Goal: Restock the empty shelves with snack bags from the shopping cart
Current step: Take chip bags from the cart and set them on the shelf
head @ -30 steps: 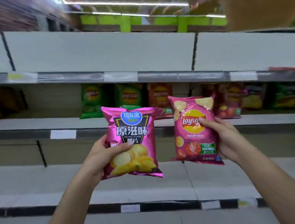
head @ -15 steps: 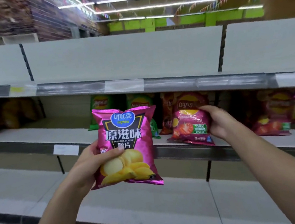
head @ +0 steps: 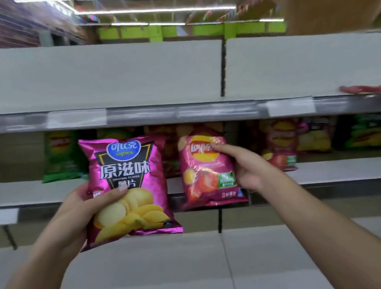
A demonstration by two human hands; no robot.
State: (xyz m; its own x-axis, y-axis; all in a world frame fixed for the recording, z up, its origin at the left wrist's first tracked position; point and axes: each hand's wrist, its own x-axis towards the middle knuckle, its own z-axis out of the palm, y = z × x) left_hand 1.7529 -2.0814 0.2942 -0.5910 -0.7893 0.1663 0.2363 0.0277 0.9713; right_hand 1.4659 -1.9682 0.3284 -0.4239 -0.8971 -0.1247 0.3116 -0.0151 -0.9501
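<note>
Two snack bags in play, one per hand. Left hand [head: 89, 207] holds the magenta Copico original-flavour chip bag [head: 127, 188] by its lower left edge, thumb curled across the front, fingers behind; bag upright in the air in front of the middle shelf [head: 355, 168], not on it yet. Right hand [head: 247, 168] holds the pink Lay's tomato chip bag [head: 206, 171] along its right edge, fingertips pinching near the logo; its bottom hangs at the shelf's front lip, whether it rests there is unclear. Behind it stand green Lay's bags [head: 60, 158] and more red and pink bags [head: 280, 143], all blurred. Upper shelf [head: 104, 78] is mostly bare.

Handling, as a judgement: both bags look light, air-puffed, foil slick and crinkly, contents crush easily. Best held at a side edge or the top seam with a light pinch, not squeezed across the middle; set them down on the bottom seam so they stand.

Versus half a second ago: the Lay's bag is more upright and facing the camera, the right hand has shifted higher on its edge. The Copico bag sits higher and nearer the shelf. The view has tilted up, showing more of the upper shelf.
</note>
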